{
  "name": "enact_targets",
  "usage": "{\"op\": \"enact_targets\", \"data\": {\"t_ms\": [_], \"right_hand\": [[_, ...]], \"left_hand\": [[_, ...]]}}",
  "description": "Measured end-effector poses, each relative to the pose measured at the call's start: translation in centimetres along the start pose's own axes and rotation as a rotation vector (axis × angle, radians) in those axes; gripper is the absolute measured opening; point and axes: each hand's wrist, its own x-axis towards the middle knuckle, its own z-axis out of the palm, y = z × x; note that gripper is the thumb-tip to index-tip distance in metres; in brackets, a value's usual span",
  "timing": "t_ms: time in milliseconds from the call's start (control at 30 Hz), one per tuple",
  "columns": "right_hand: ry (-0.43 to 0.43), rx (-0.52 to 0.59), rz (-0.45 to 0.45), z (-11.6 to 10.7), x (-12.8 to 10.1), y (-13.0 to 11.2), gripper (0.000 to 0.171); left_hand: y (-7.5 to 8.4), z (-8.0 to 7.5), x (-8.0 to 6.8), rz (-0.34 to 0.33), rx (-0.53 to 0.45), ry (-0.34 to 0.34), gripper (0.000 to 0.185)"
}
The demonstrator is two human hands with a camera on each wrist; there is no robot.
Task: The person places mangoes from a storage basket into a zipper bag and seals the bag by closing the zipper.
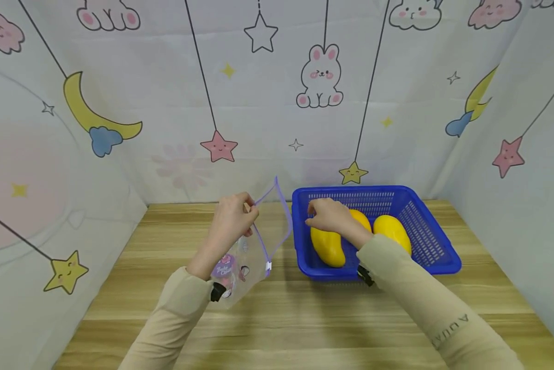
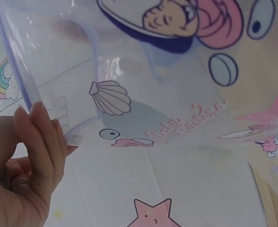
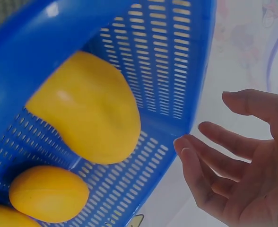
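Note:
My left hand (image 1: 232,218) pinches the upper edge of a clear zip bag (image 1: 251,267) with a purple rim and printed cartoons. In the left wrist view, the fingers grip that rim at one corner of the bag (image 2: 162,90). The bag's mouth gapes toward the right, and a white slider sits at its lower corner. My right hand (image 1: 329,215) is over the left part of a blue basket (image 1: 304,267), its fingers loosely bent with nothing between them. Beneath and beside it lie yellow mangoes (image 3: 91,109), 3 in all, inside the basket.
A wooden table (image 1: 277,329) carries the bag and the basket. Behind and at the sides hangs a white cloth (image 1: 267,103) printed with stars, moons and rabbits. The basket's raised rim (image 1: 378,277) stands close to the bag's right side.

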Motion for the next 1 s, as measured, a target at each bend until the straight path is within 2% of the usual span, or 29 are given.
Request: {"op": "enact_targets", "data": {"t_ms": [367,667,1000], "right_hand": [[-0.078,-0.052,0.055,0.6,1.0,1.4,0.057],[-0.176,-0.035,0.125,1.4,2.1,2.1,0.075],[-0.214,0.001,0.244,1.9,2.4,2.2,0.089]], "left_hand": [[0.1,0.3,-0.1,-0.005,-0.026,-0.013,0.015],[0.1,0.3,0.0,-0.006,-0.042,-0.011,0.015],[-0.1,0.6,0.0,-0.012,-0.045,-0.002,0.014]]}}
